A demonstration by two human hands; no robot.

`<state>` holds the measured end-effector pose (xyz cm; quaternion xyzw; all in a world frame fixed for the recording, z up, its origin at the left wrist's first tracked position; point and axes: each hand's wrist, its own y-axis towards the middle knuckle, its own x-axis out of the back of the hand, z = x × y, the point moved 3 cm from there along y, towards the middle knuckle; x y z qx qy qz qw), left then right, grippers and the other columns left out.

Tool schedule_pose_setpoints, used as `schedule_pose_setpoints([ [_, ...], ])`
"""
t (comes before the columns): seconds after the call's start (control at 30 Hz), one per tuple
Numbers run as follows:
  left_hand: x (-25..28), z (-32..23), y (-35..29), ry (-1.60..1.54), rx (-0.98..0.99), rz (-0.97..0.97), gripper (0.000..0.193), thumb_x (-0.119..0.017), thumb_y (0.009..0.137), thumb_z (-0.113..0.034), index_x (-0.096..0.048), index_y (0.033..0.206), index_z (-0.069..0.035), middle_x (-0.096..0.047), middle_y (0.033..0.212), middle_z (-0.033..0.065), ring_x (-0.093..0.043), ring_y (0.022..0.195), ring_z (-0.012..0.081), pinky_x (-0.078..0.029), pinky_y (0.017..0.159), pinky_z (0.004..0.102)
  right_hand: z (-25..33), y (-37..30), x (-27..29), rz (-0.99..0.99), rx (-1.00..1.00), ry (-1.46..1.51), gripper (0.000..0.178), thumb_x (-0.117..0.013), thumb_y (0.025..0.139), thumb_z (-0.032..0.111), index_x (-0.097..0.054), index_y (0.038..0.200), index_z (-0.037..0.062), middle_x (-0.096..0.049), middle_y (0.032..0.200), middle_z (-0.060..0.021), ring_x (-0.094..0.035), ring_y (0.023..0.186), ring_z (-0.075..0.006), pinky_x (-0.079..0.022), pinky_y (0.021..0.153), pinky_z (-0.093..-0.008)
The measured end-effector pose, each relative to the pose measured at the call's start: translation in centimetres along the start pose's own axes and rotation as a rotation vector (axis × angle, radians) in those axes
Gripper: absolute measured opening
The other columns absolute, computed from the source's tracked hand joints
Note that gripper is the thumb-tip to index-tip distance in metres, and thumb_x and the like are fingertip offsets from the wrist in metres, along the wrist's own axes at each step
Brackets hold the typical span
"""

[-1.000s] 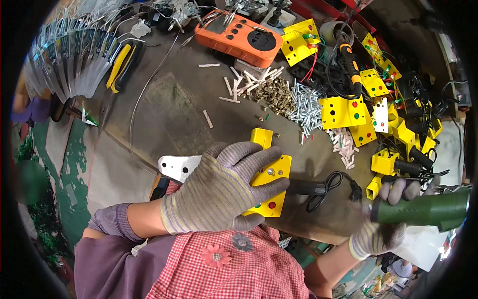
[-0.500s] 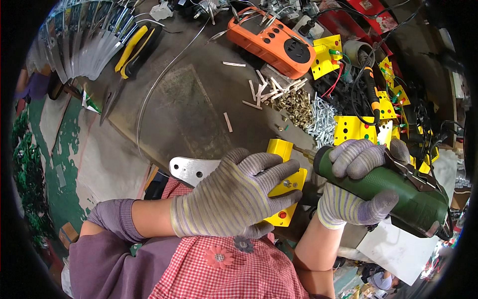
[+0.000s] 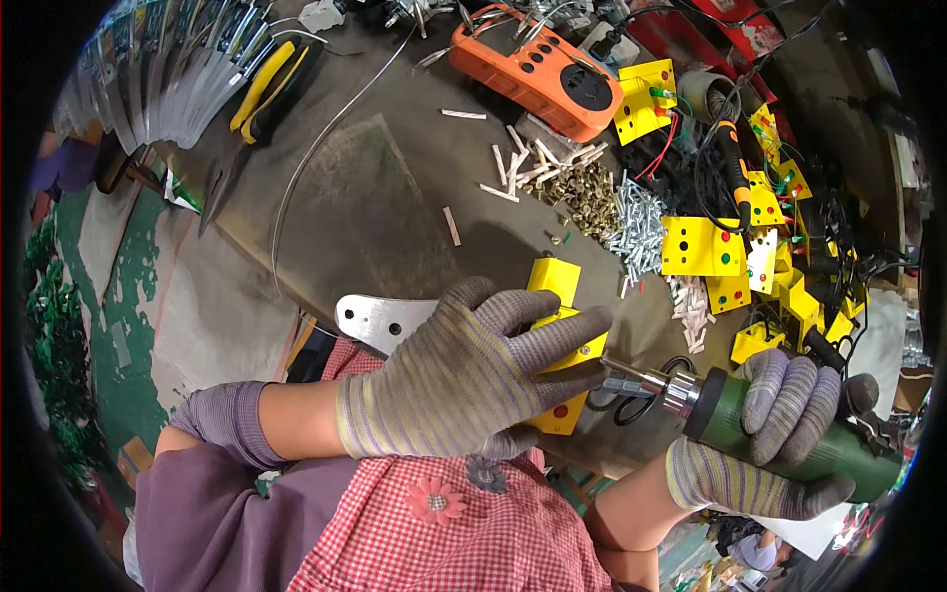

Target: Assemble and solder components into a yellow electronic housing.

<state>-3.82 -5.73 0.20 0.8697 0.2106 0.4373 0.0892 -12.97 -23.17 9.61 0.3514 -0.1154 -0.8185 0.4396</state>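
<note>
My left hand (image 3: 459, 370), in a grey striped glove, is closed over a bent yellow metal bracket (image 3: 555, 280) just in front of my body. A red round part shows at the bracket's near end. From behind that hand a flat silver metal plate (image 3: 373, 321) with holes sticks out to the left; whether it joins the bracket is hidden. A green electric screwdriver (image 3: 728, 407) with a silver chuck lies in my gloved right hand (image 3: 779, 429), fingers wrapped round its body. Its bit points left, close to my left fingertips and the bracket's right edge.
Beyond the bracket lie brass nuts (image 3: 584, 200), silver screws (image 3: 636, 232) and small pale strips (image 3: 513, 168). Behind them sits an orange power-outlet box (image 3: 538, 74). Yellow-handled pliers (image 3: 264, 87) rest at the far left. Several yellow panels (image 3: 702, 247) and wires crowd the right.
My right hand and the screwdriver have moved right and toward me; the bit has left the bracket's far end for its right side. The left hand has barely moved.
</note>
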Motion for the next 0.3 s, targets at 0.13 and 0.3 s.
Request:
schedule_pose_setpoints([
  [0.13, 0.03, -0.20, -0.04, 0.046, -0.028, 0.023, 0.069, -0.080, 0.059, -0.045, -0.069, 0.123, -0.023, -0.055, 0.143, -0.0004, -0.060, 0.113, 0.0293, -0.053, 0.087, 0.0427, -0.72, -0.14, 0.55, -0.022, 0.015, 0.028, 0.071, -0.067, 0.090, 0.054, -0.049, 0.133, -0.0005, -0.050, 0.065, -0.0008, -0.047, 0.047, -0.0090, -0.046, 0.048, -0.0251],
  [0.3, -0.17, -0.22, -0.29, 0.053, 0.001, 0.111, 0.075, -0.080, 0.060, -0.047, -0.066, 0.129, -0.020, -0.052, 0.148, -0.0005, -0.056, 0.122, 0.0306, -0.046, 0.099, 0.0510, -0.61, -0.36, 0.45, -0.129, 0.019, 0.006, 0.082, -0.066, 0.087, 0.061, -0.041, 0.139, 0.0029, -0.049, 0.063, 0.0000, -0.048, 0.046, -0.0107, -0.049, 0.049, -0.0275],
])
